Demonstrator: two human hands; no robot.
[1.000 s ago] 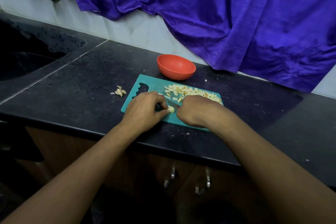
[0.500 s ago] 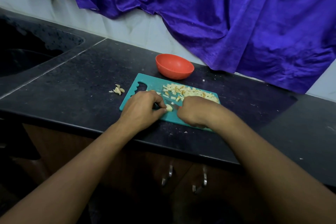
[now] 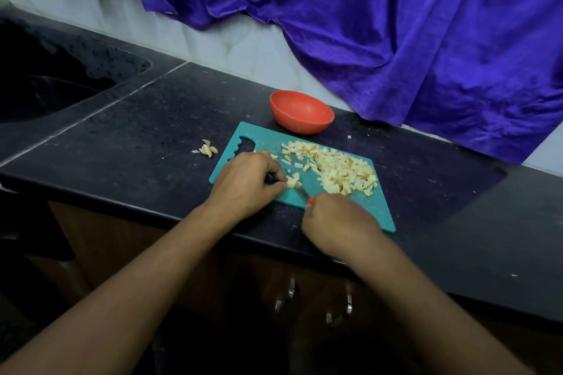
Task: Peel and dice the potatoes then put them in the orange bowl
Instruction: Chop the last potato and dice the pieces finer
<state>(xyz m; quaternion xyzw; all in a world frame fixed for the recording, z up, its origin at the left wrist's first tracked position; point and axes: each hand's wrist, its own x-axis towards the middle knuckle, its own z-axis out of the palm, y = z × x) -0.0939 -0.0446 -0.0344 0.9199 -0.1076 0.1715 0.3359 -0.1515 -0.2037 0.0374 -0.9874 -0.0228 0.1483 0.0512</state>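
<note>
Two-handed dicing on a teal plastic cutting board [image 3: 375, 218]. Pinches a small pale potato chunk [image 3: 293, 180] in the left-hand grip [image 3: 243, 183], fingertips curled onto it. Clasps a red-handled knife [image 3: 309, 200] in the right-hand grip [image 3: 338, 222], fist closed round the handle, blade angled toward the chunk; contact cannot be told. Just beyond the right-hand grip, a heap of diced pale potato cubes [image 3: 338, 172] on the board. Farther beyond both grips, a round orange plastic bowl [image 3: 301, 113] on the black speckled worktop [image 3: 137, 146]. Left of the left-hand grip, pale peel scraps [image 3: 208, 149] off the board.
</note>
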